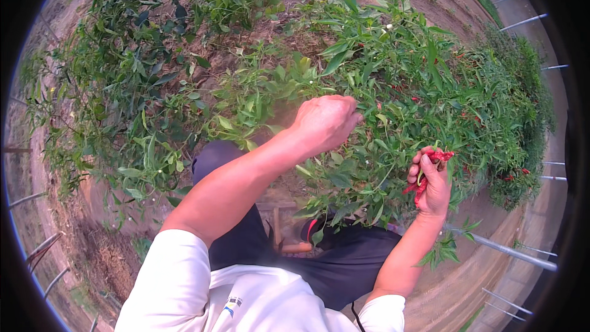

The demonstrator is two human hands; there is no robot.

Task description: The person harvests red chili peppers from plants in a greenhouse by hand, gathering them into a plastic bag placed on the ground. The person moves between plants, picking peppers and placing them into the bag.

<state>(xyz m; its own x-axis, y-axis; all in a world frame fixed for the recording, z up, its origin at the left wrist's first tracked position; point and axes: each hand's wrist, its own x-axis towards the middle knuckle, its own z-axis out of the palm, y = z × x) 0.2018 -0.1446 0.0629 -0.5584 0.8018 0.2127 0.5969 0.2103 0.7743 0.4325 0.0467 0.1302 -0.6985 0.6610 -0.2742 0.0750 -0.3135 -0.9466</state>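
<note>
Dried-looking, wrinkled red chili peppers (pixel 420 189) with green stems are gripped in my right hand (pixel 433 184), palm side towards me. Some peppers stick out above the thumb and others hang below the fingers. My left hand (pixel 327 120) reaches forward over a pepper plant (pixel 378 120), back of the hand up and fingers curled. Its fingertips are against the leaves, and what they hold, if anything, is hidden. Small red chili peppers (pixel 415 99) show among the green leaves to the right of it.
More leafy plants (pixel 133 64) grow on the left. My knees in dark trousers (pixel 350 258) are bent close to the plants, with a wooden piece (pixel 297 248) between my legs. A metal pole (pixel 511 253) extends at right over bare soil. Thin metal hoops line both rims.
</note>
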